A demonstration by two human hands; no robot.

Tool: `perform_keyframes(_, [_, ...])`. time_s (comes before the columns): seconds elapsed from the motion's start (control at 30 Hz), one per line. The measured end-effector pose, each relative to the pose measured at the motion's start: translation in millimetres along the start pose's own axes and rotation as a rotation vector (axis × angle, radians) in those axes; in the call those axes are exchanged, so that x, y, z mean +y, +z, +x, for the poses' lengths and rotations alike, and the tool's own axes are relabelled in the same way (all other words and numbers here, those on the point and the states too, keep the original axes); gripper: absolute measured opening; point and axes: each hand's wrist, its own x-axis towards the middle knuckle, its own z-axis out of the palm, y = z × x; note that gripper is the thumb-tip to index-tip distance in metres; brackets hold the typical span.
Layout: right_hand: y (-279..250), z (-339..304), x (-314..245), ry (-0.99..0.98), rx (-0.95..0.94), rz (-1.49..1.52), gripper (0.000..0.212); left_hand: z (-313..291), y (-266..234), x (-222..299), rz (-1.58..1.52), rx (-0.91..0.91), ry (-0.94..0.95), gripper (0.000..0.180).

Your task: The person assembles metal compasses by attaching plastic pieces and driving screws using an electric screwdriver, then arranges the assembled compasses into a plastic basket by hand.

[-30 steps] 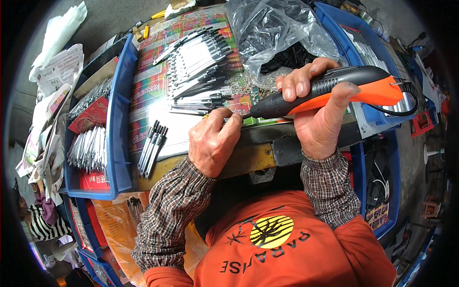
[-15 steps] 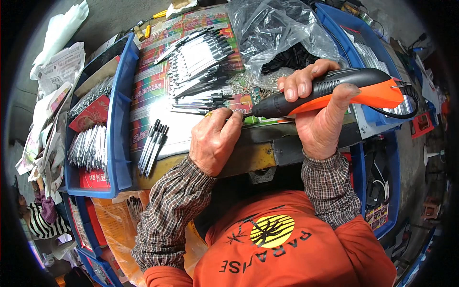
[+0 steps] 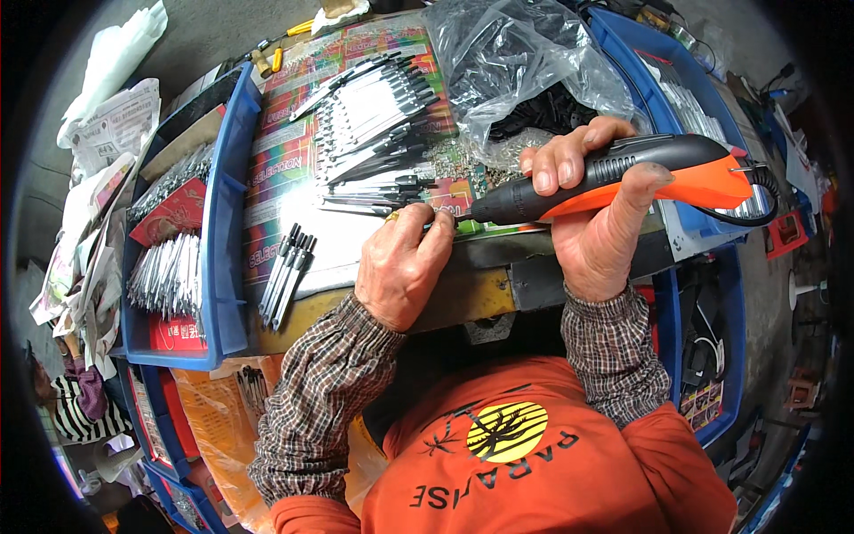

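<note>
My right hand (image 3: 598, 200) is wrapped round an orange and black electric screwdriver (image 3: 516, 199), held nearly level with its tip to the left. At that tip, my left hand (image 3: 405, 267) is closed in a pinch, with a ring on one finger. Its fingers hide whatever lies between them. Just beyond the left hand, a large fanned pile of black and white pens (image 3: 378, 116) covers the bench mat. A small group of similar pens (image 3: 286, 278) lies left of my left wrist, close to the bench's near edge.
A blue bin (image 3: 227, 240) with many white pen parts (image 3: 166, 280) stands at the left. Small metal parts (image 3: 463, 160) and a clear plastic bag (image 3: 525, 58) with black pieces lie beyond the screwdriver. Another blue bin (image 3: 623, 40) is at the far right; a cord (image 3: 763, 200) trails from the tool.
Both hands and the screwdriver keep almost the same pose, the tool's tip still at the left fingers. The whole view has shifted very slightly. The pens lie as before.
</note>
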Motion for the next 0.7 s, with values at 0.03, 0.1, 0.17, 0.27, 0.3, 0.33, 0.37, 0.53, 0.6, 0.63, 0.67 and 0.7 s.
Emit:
perform_keyframes(0.03, [-0.1,-0.1,-0.5,0.003,-0.001,-0.002,0.055,0.4,0.2,0.1,-0.002,0.004,0.006,0.022])
perform_keyframes(0.1, [0.8,-0.1,-1.3,0.005,0.004,0.001,0.055,0.5,0.3,0.2,-0.005,0.008,0.011,0.023])
perform_keyframes(0.17, [1.6,-0.2,-2.4,0.005,0.009,0.005,0.056,-0.2,-0.1,-0.5,-0.013,0.035,0.022,0.023])
perform_keyframes(0.27, [2.4,0.0,-3.9,0.008,0.004,0.048,0.056,0.4,-0.2,0.3,-0.002,0.050,0.025,0.022])
perform_keyframes(0.3, [2.6,-0.5,-4.1,0.004,0.001,0.039,0.056,0.8,-0.4,0.6,0.000,0.051,0.027,0.022])
perform_keyframes(0.33, [2.7,-1.0,-4.1,0.001,-0.002,0.029,0.056,1.0,-0.3,0.6,-0.005,0.075,0.033,0.022])
perform_keyframes(0.37, [4.0,-1.4,-4.5,0.000,-0.003,0.029,0.056,1.3,-0.1,0.7,-0.010,0.098,0.040,0.021])
perform_keyframes(0.53, [7.1,-1.5,-6.5,0.039,0.044,-0.038,0.060,2.8,-1.1,1.9,-0.011,0.114,0.031,0.023])
perform_keyframes(0.6, [8.0,-2.1,-5.9,0.039,0.050,-0.044,0.060,1.9,-1.6,1.4,0.006,0.085,0.029,0.023])
perform_keyframes(0.63, [8.2,-2.2,-5.8,0.039,0.056,-0.052,0.060,1.8,-1.7,1.5,0.008,0.068,0.019,0.024])
perform_keyframes(0.67, [7.5,-2.1,-5.9,0.040,0.056,-0.053,0.060,1.7,-1.7,1.5,0.010,0.051,0.009,0.024])
perform_keyframes(0.7, [6.1,-1.6,-6.4,0.041,0.053,-0.044,0.060,1.5,-1.6,1.3,0.009,0.051,0.008,0.024])
